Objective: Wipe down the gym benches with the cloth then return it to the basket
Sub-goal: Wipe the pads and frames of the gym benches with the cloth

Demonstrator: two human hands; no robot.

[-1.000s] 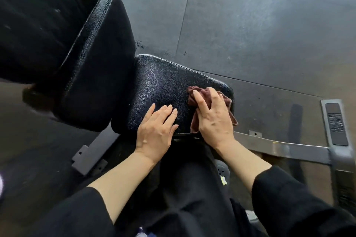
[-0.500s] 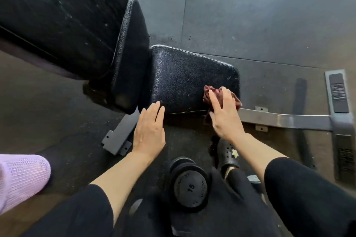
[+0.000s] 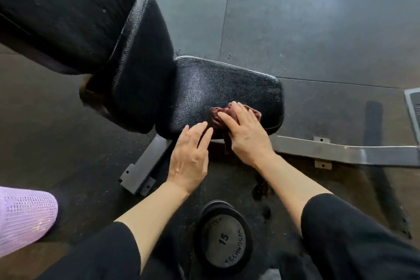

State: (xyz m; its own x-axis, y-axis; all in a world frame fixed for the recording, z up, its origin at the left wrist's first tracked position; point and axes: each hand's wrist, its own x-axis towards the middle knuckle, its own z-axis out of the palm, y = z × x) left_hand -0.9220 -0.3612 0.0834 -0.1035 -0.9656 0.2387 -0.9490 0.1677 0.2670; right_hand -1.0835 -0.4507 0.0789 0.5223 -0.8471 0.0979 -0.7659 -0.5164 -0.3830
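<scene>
A black padded gym bench seat (image 3: 227, 84) lies in the middle of the view, with its raised backrest (image 3: 138, 63) to the left. A crumpled dark red cloth (image 3: 217, 115) sits on the seat's near edge. My right hand (image 3: 245, 132) presses flat on the cloth with straight fingers. My left hand (image 3: 191, 157) rests with straight fingers on the seat's near edge, just left of the cloth. Part of the cloth is hidden under my right hand.
A pink mesh basket (image 3: 22, 218) shows at the lower left edge. A black 15 dumbbell (image 3: 223, 236) lies on the dark rubber floor near my legs. The bench's grey steel frame (image 3: 341, 152) runs to the right, with a bracket foot (image 3: 141, 173) at the left.
My right hand has slid the cloth leftwards along the seat's near edge. My left hand has moved back up onto the seat edge. The view has shifted, showing more of the dumbbell.
</scene>
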